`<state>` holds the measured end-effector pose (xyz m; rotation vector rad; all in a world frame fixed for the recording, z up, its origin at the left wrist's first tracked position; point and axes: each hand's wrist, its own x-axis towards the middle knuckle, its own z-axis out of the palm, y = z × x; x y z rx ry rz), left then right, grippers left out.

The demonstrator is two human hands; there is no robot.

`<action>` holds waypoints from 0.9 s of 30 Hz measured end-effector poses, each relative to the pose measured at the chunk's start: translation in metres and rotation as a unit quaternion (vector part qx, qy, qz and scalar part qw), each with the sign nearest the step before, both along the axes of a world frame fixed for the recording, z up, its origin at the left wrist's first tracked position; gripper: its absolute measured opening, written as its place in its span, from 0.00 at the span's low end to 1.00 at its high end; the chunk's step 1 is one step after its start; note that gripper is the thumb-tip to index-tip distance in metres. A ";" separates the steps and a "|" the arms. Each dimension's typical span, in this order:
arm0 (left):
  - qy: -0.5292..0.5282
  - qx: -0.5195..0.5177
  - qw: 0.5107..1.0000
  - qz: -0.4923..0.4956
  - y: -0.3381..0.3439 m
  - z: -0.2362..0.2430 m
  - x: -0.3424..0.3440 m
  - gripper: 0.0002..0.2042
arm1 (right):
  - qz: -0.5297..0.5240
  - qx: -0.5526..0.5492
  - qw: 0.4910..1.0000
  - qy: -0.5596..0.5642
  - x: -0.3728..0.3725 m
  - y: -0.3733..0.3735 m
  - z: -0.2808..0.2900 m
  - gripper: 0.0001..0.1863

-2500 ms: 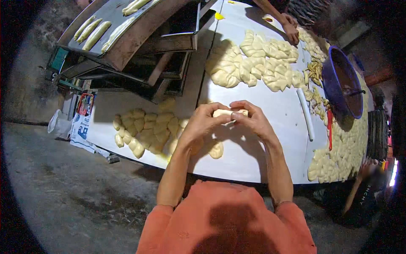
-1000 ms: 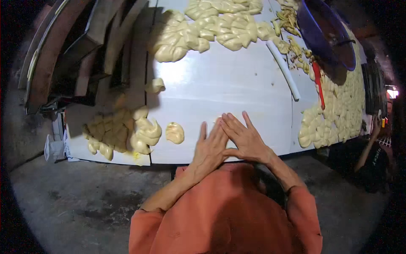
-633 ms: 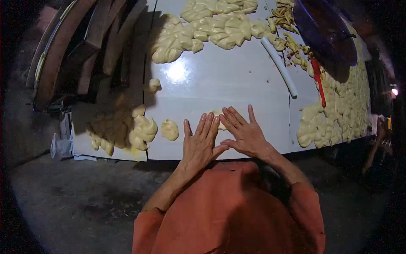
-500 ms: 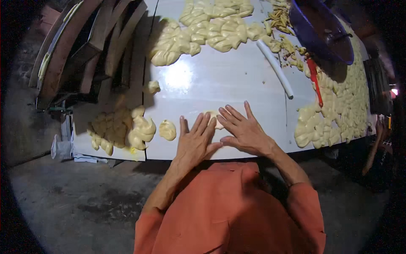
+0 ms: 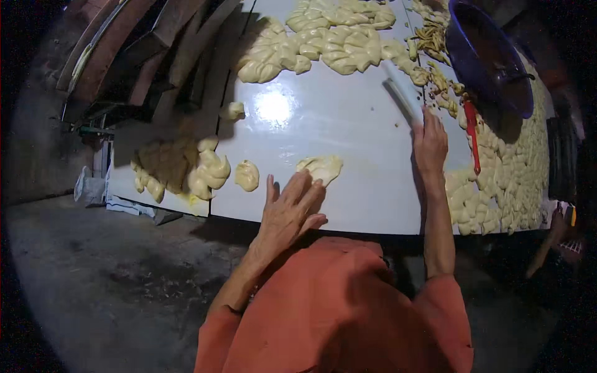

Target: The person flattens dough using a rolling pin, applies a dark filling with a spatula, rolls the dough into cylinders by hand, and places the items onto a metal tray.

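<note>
My left hand point(image 5: 287, 206) lies with fingers spread, its fingertips at the near edge of a flattened piece of pale dough point(image 5: 328, 166). My right hand point(image 5: 430, 148) has its fingers closed round the near end of a white rolling pin point(image 5: 405, 92). The pin slants away to the far left and is smeared by motion. A small round piece of dough point(image 5: 247, 176) sits left of my left hand, and beyond it is a clump of dough pieces point(image 5: 208, 171). Another small lump point(image 5: 235, 111) lies farther back.
Many shaped dough pieces cover the table's far side point(image 5: 351, 50) and right side point(image 5: 497, 168). A purple basin point(image 5: 476, 71) with brown contents stands at the far right, beside a long red utensil point(image 5: 473, 140). Stacked wooden boards point(image 5: 118, 46) rise at the far left.
My right hand has left the dough and reached far right to the rolling pin, closing on it. The flattened dough is now uncovered. My left hand stays in nearly the same place.
</note>
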<state>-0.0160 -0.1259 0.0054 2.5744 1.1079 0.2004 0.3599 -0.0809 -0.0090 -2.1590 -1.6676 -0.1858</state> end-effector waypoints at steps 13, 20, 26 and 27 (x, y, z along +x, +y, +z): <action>0.041 0.019 0.979 0.197 0.052 -0.005 0.022 0.34 | 0.245 -0.171 0.954 0.021 -0.132 -0.012 0.014 0.31; 0.016 0.080 0.976 0.203 0.148 -0.019 0.040 0.27 | 0.104 -0.151 0.981 -0.061 -0.135 0.075 -0.007 0.31; -0.033 0.127 0.976 0.177 0.209 -0.029 0.048 0.30 | 0.298 -0.068 0.946 0.111 -0.112 0.118 0.018 0.37; -0.033 0.122 0.979 0.157 0.208 -0.028 0.047 0.32 | 0.330 -0.070 0.932 0.130 -0.117 0.109 0.028 0.33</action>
